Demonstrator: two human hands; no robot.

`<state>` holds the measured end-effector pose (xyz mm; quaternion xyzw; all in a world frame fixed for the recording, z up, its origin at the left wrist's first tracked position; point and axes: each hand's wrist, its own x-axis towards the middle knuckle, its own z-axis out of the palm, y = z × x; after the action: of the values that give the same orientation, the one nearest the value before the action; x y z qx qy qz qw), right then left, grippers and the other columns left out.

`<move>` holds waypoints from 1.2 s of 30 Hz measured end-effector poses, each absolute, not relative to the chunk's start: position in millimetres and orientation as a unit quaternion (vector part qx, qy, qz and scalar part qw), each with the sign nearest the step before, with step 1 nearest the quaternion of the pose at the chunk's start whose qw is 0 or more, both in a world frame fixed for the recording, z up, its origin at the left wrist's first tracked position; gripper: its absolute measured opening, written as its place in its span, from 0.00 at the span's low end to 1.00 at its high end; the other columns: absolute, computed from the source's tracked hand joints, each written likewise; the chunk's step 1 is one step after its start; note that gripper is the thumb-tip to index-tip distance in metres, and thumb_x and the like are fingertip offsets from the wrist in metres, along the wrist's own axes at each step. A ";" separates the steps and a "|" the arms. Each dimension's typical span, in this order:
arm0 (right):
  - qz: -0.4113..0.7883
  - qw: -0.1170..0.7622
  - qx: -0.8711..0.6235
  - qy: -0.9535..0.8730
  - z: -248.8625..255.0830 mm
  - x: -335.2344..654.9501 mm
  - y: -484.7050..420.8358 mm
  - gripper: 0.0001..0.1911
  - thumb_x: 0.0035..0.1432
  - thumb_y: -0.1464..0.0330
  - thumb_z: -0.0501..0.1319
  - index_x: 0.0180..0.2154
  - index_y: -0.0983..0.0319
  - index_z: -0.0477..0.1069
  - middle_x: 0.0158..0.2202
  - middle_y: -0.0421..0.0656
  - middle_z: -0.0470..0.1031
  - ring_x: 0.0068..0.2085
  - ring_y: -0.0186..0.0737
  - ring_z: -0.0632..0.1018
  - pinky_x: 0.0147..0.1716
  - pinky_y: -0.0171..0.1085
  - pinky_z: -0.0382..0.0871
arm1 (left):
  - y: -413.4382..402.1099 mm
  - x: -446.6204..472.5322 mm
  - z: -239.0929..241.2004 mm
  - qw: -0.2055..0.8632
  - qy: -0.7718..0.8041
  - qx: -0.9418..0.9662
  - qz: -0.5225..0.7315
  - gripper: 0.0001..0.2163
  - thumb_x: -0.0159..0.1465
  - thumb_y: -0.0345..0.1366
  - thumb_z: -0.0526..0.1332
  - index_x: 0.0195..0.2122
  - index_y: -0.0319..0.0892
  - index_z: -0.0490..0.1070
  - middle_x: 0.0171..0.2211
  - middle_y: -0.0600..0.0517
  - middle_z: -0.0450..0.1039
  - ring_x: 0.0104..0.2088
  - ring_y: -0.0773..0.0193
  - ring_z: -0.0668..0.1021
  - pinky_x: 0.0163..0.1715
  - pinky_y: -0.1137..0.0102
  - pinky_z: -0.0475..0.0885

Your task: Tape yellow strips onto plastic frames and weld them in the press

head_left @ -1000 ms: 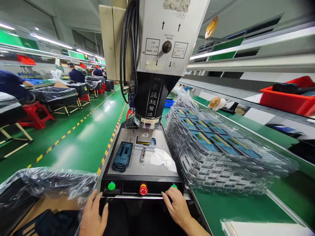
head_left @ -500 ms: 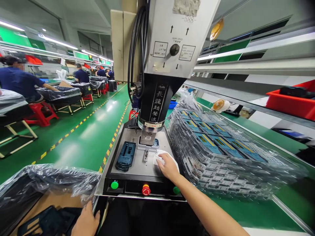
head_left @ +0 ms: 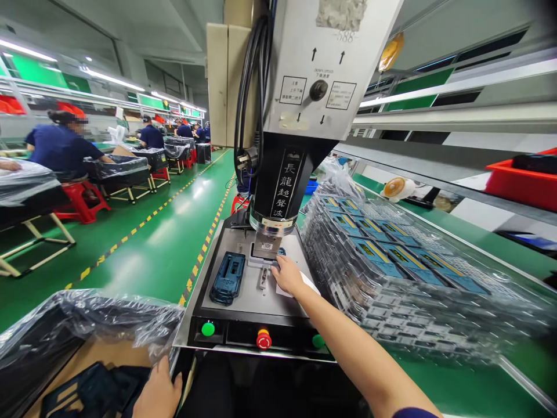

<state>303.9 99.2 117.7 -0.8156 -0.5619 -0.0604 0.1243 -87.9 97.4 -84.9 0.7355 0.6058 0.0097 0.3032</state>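
My right hand (head_left: 287, 274) reaches over the ultrasonic welder's metal plate (head_left: 248, 290), fingertips at the small blue part (head_left: 281, 252) seated in the fixture under the welding horn (head_left: 267, 245); whether it grips the part is unclear. A white cloth (head_left: 310, 283) lies partly under my wrist. A dark blue plastic housing (head_left: 228, 277) rests on the plate's left side. My left hand (head_left: 159, 395) is low at the welder's front left corner, over a plastic-lined box (head_left: 65, 348) of dark parts, holding nothing visible.
Two green buttons (head_left: 208, 329) (head_left: 318, 341) and a red stop button (head_left: 263, 339) line the welder's front. Stacked clear trays of blue parts (head_left: 391, 261) fill the green conveyor on the right. A red bin (head_left: 520, 183) sits on a shelf. Other people work at left benches (head_left: 61, 148).
My right hand left the right green button, crossed the white cloth and reached the fixture under the horn. My left hand dropped from the front edge toward the box.
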 end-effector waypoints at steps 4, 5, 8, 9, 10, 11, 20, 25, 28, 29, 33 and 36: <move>-0.067 0.112 -0.820 -0.558 118.1 305.3 101.7 0.11 0.62 0.65 0.57 0.43 0.64 0.72 0.50 0.51 0.74 0.53 0.47 0.71 0.54 0.39 0.61 | 97.8 -87.4 -84.5 0.305 0.605 0.736 -0.002 0.15 0.68 0.36 0.44 0.54 0.37 0.52 0.56 0.35 0.62 0.58 0.46 0.70 0.55 0.56 0.64; -0.068 0.110 -0.821 -0.557 118.0 305.8 102.6 0.11 0.62 0.64 0.57 0.42 0.64 0.72 0.49 0.51 0.74 0.53 0.47 0.71 0.54 0.39 0.60 | 98.1 -87.7 -86.8 0.303 0.602 0.739 -0.001 0.16 0.68 0.36 0.44 0.54 0.36 0.52 0.56 0.34 0.62 0.58 0.46 0.69 0.55 0.56 0.64; -0.073 0.104 -0.825 -0.551 116.9 307.5 106.1 0.11 0.62 0.63 0.57 0.41 0.64 0.73 0.49 0.51 0.74 0.52 0.47 0.71 0.54 0.39 0.60 | 99.3 -88.8 -96.2 0.289 0.595 0.750 0.012 0.15 0.68 0.36 0.44 0.54 0.36 0.52 0.55 0.34 0.62 0.58 0.46 0.69 0.55 0.56 0.63; -0.075 0.103 -0.826 -0.550 116.4 308.0 107.3 0.12 0.62 0.63 0.57 0.40 0.64 0.73 0.49 0.51 0.74 0.52 0.47 0.71 0.54 0.39 0.60 | 99.6 -89.1 -98.9 0.285 0.595 0.751 0.017 0.15 0.68 0.36 0.44 0.54 0.36 0.52 0.55 0.35 0.63 0.58 0.47 0.70 0.55 0.56 0.64; -0.076 0.102 -0.826 -0.549 115.8 308.5 108.6 0.12 0.62 0.63 0.57 0.40 0.64 0.73 0.49 0.50 0.74 0.52 0.47 0.71 0.54 0.39 0.60 | 99.7 -89.3 -100.7 0.284 0.596 0.751 0.021 0.15 0.68 0.37 0.44 0.53 0.37 0.52 0.55 0.35 0.63 0.57 0.47 0.70 0.55 0.56 0.64; -0.077 0.102 -0.827 -0.548 115.3 309.0 109.8 0.12 0.62 0.63 0.57 0.41 0.64 0.74 0.49 0.50 0.74 0.52 0.48 0.71 0.53 0.40 0.61 | 99.6 -89.4 -101.5 0.284 0.597 0.750 0.023 0.15 0.67 0.37 0.44 0.53 0.37 0.53 0.54 0.35 0.64 0.57 0.47 0.71 0.55 0.56 0.64; -0.082 0.116 -0.830 -0.539 116.5 311.5 122.0 0.14 0.63 0.61 0.58 0.42 0.60 0.78 0.48 0.47 0.76 0.52 0.46 0.71 0.53 0.40 0.61 | 98.9 -88.4 -93.8 0.307 0.603 0.736 0.024 0.16 0.68 0.37 0.44 0.54 0.38 0.53 0.55 0.36 0.63 0.53 0.47 0.73 0.53 0.55 0.65; -0.082 0.128 -0.831 -0.536 115.6 314.1 131.1 0.13 0.62 0.59 0.60 0.40 0.58 0.80 0.47 0.46 0.76 0.50 0.45 0.72 0.50 0.41 0.62 | 99.9 -88.0 -93.0 0.316 0.609 0.727 0.018 0.17 0.67 0.37 0.45 0.55 0.38 0.53 0.56 0.37 0.63 0.53 0.48 0.73 0.52 0.56 0.66; -0.084 0.133 -0.824 -0.545 113.4 315.9 133.7 0.13 0.63 0.59 0.58 0.38 0.56 0.80 0.45 0.44 0.77 0.50 0.44 0.72 0.50 0.40 0.61 | 98.8 -87.6 -87.5 0.314 0.607 0.730 0.013 0.17 0.67 0.37 0.44 0.55 0.38 0.53 0.56 0.37 0.63 0.54 0.48 0.72 0.51 0.56 0.66; -0.084 0.134 -0.819 -0.551 112.5 316.0 133.9 0.13 0.63 0.60 0.58 0.37 0.56 0.80 0.45 0.44 0.77 0.50 0.43 0.72 0.50 0.40 0.60 | 98.5 -87.4 -85.6 0.313 0.606 0.731 0.011 0.17 0.68 0.36 0.44 0.56 0.37 0.52 0.56 0.37 0.63 0.55 0.48 0.72 0.52 0.56 0.66; -0.090 0.141 -0.811 -0.560 107.9 313.6 133.8 0.15 0.66 0.61 0.55 0.34 0.56 0.80 0.43 0.42 0.78 0.50 0.41 0.73 0.50 0.38 0.58 | 98.5 -86.9 -81.5 0.307 0.605 0.735 0.002 0.17 0.67 0.36 0.44 0.56 0.36 0.53 0.54 0.37 0.64 0.54 0.48 0.73 0.51 0.57 0.66; -0.095 0.148 -0.815 -0.552 105.2 309.9 133.6 0.16 0.67 0.62 0.54 0.34 0.58 0.79 0.43 0.42 0.78 0.49 0.41 0.74 0.49 0.38 0.58 | 98.3 -86.6 -82.1 0.305 0.606 0.735 0.007 0.17 0.67 0.36 0.44 0.56 0.36 0.53 0.54 0.37 0.65 0.53 0.48 0.73 0.50 0.57 0.66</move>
<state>309.9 133.6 105.2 -0.8148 -0.5523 -0.0954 0.1481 -86.6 98.3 -82.1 0.7346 0.6059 0.0067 0.3051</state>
